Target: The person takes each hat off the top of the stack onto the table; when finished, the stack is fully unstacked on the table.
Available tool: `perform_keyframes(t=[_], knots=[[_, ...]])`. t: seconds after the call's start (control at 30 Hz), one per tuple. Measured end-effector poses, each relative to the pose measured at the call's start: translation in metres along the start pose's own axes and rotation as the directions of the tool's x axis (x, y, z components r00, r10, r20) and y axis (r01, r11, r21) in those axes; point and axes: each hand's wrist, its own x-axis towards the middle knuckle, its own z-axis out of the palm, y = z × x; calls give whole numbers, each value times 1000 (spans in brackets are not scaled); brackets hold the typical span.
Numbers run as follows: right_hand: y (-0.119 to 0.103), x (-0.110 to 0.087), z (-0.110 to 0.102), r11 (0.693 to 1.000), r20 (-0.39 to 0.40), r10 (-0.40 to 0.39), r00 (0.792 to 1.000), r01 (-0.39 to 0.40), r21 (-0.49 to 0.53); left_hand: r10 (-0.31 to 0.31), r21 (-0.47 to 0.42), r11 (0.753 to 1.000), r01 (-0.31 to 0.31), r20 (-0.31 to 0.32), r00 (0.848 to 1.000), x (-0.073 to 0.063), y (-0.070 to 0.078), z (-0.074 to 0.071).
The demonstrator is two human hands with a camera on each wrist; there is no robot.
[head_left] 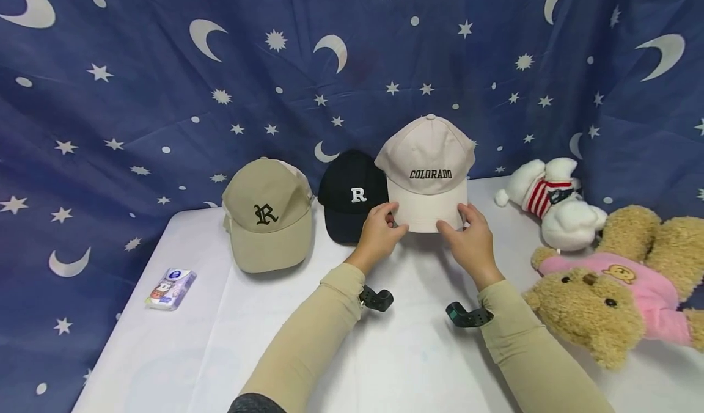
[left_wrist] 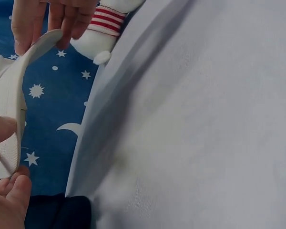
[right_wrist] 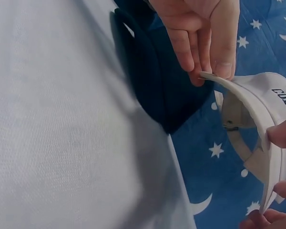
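Note:
A cream baseball cap with COLORADO lettering is held up by both hands, brim toward me. My left hand pinches the brim's left side, thumb on its front face. On the other side of the brim, my right hand pinches it the same way. In the right wrist view the cap shows its underside and back strap, with a gap below it. A dark cap with a white R sits just left of and behind it. Further left is a khaki cap with a black R.
A small purple tissue pack lies at the table's left. To the right lie a white plush toy in a striped top and a brown teddy bear in pink. The starry curtain hangs behind the white table.

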Motion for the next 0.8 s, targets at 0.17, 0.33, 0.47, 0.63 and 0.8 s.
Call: perform_keyframes(t=[0.17, 0.33, 0.47, 0.63, 0.8], knots=[[6, 3, -1, 1000, -10, 21, 1000, -21, 13, -18, -14, 1000, 18, 15, 1000, 4, 2, 8], [11, 7, 0, 998, -22, 59, 998, -59, 12, -48, -34, 998, 48, 23, 999, 7, 3, 16], [13, 8, 1, 996, -45, 84, 995, -83, 18, -56, -17, 998, 56, 30, 998, 8, 3, 22], [18, 10, 3, 995, -62, 101, 993, -99, 34, -47, 0, 999, 47, 28, 998, 9, 1, 28], [25, 12, 6, 991, -52, 132, 990, -131, 21, -46, 23, 999, 46, 27, 999, 7, -4, 35]])
